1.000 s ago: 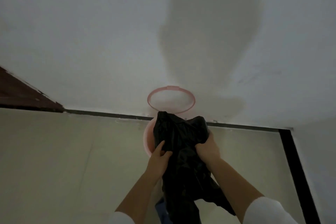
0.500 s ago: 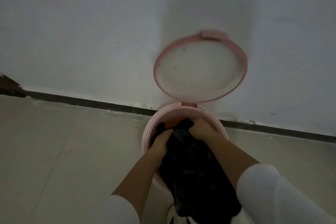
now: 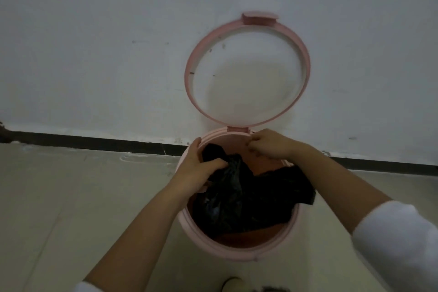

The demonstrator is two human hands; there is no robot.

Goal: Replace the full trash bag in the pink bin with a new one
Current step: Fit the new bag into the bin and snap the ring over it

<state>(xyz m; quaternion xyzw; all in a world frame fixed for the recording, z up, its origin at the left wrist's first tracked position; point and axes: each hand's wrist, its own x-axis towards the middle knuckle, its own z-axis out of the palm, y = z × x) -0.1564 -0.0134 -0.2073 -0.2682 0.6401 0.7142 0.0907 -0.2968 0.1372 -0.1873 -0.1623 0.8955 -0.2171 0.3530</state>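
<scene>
Right hand (image 3: 272, 144) perhaps off bag (image 3: 248, 197)

White wall (image 3: 94, 31), blk baseboard (image 3: 94, 142), floor (image 3: 71, 197)

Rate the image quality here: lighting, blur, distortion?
Head view: dim, flat light, no glare; black bag loses fold detail inside the pink bin; left hand and right hand slightly soft; wide-angle bends the baseboard.

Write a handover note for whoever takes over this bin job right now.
Left hand: shut on the black bag, at the bin's left rim.
Right hand: pinched at the back rim near the hinge; what it holds is unclear.
Bin: on the floor by the wall, lid open.
Done: bag is bunched inside.
Left: spread it, fold its edge over the rim, close the lid.
</scene>
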